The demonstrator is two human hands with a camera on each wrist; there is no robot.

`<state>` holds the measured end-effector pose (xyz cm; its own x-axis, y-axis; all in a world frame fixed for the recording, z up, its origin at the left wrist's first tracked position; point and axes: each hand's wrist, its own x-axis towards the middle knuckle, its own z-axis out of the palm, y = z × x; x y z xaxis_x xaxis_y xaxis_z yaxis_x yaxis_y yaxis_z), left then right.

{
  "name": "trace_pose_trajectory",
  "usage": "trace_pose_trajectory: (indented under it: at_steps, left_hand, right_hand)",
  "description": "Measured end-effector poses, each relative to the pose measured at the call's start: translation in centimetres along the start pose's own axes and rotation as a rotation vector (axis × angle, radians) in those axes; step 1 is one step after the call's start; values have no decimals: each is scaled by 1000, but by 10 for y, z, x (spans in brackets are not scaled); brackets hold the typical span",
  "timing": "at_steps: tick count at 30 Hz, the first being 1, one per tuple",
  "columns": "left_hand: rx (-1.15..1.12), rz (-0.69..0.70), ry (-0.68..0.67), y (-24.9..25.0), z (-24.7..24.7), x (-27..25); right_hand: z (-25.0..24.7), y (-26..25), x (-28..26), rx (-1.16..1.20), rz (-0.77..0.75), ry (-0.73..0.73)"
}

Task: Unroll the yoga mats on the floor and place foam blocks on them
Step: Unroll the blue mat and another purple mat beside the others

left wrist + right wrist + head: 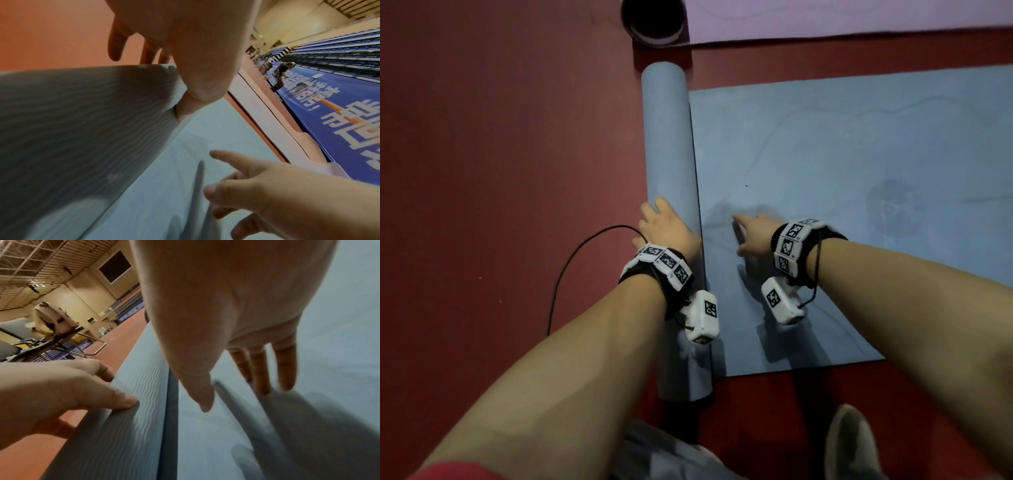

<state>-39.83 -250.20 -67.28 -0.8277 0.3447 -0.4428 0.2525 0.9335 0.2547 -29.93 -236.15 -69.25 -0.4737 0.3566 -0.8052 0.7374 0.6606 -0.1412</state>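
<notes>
A blue yoga mat lies partly unrolled on the red floor. Its flat part (842, 154) spreads to the right, and the remaining roll (667, 144) lies along its left edge. My left hand (661, 222) rests on top of the roll (82, 129), thumb pressed against its near side and fingers reaching over the far side. My right hand (750, 233) is over the flat part (339, 337) just right of the roll, fingers straight and holding nothing. Whether it touches the mat I cannot tell. No foam block is in view.
A purple mat (842, 20) lies spread beyond the blue one, its dark roll end (652, 20) at top centre. A black cable (571, 260) loops on the floor by my left wrist. A shoe (852, 442) stands near the mat's front edge. A chair holding a bag (53, 321) stands further left.
</notes>
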Motion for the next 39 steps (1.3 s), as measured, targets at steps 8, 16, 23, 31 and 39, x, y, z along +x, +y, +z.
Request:
trace_pose_trajectory:
  at_steps: [8,16,23,31,39]
  left_hand:
    - [-203,-136,-57,-44,-24,24]
    - [-38,5,203,-49,-35,2]
    - [218,-13,181,-60,-31,-29]
    - [314,-165,94,-77,-23,-21]
    - [252,-249,-4,-119,-24,18]
  right_hand:
    - [14,-79,47,526,-193,140]
    - [29,-90,59,579,-238,47]
    - [22,-115,44,554,-67,23]
    - [28,-118,50,481,-53,51]
    - [34,-129,56,403,33,135]
